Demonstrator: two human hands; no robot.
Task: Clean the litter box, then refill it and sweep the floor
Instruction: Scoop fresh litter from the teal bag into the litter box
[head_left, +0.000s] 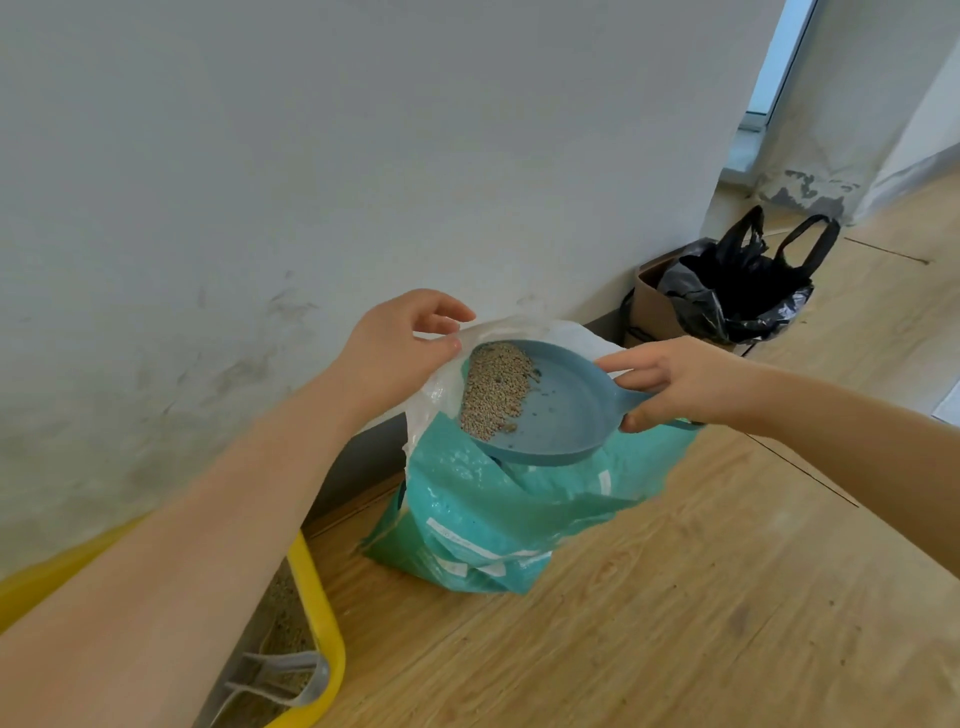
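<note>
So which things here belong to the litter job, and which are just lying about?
In the job:
left hand holding the litter bag open
right hand holding the blue scoop of litter
yellow litter box

Lying about:
black bin bag
cardboard box

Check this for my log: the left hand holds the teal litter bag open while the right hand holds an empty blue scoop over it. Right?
Not quite. The head view shows the blue scoop carrying a pile of litter granules, not empty. The rest stands: left hand holds the teal litter bag open, right hand holds the scoop.
</note>
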